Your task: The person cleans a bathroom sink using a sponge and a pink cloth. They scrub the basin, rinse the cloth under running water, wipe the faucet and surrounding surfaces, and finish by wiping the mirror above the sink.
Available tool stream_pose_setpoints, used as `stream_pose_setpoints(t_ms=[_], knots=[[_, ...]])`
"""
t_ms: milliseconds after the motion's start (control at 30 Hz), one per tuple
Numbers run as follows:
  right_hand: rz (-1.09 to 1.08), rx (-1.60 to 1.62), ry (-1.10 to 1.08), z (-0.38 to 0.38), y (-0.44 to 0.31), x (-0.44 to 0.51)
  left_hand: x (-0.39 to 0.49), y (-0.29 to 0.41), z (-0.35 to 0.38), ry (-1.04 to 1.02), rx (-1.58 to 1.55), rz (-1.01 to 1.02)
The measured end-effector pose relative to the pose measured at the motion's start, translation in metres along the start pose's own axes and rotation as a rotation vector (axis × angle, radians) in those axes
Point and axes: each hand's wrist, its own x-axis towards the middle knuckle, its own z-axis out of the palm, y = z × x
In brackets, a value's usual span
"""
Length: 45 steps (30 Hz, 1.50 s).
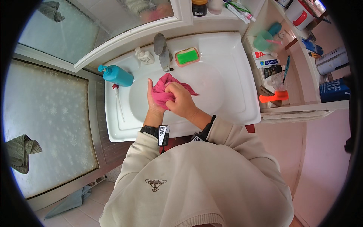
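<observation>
A wet-looking pink cloth (162, 90) is bunched up between my two hands, above the basin of a white ceramic sink (235, 113). My right hand (181, 100) grips it from above with curled fingers, and a loose corner sticks out to the right. Under the cloth's left side, my left hand (154, 103) holds it against the palm, one digit pointing straight up; its other fingers are hidden by the cloth. Just beyond my hands stands a grey metal faucet (164, 55). No running water can be made out.
Along the sink rim are a blue pump bottle (119, 76), a white pump bottle (145, 56), a red-headed white brush (118, 99) and a green soap bar or sponge (187, 56) in a dish. Right-hand shelves hold toothpaste tubes (268, 63) and an orange comb (273, 97). A framed mirror (113, 25) overhangs the back.
</observation>
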Motion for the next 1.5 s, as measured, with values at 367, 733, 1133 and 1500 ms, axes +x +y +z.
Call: stream_pose_setpoints(t_ms=[367,733,1133,1500], knots=[[-0.333,-0.443,0.381,0.010,-0.010,0.026,0.031,-0.007,-0.007,0.063,0.194,0.192],[-0.353,-0.502,0.249,-0.004,0.002,0.045,0.050,-0.015,-0.018,0.207,0.218,0.157],[0.021,-0.050,0.302,-0.021,0.014,0.053,0.020,-0.006,0.038,0.340,0.499,-0.012],[0.495,1.174,0.264,-0.028,0.008,0.068,0.025,-0.006,-0.018,0.385,0.361,-0.364]])
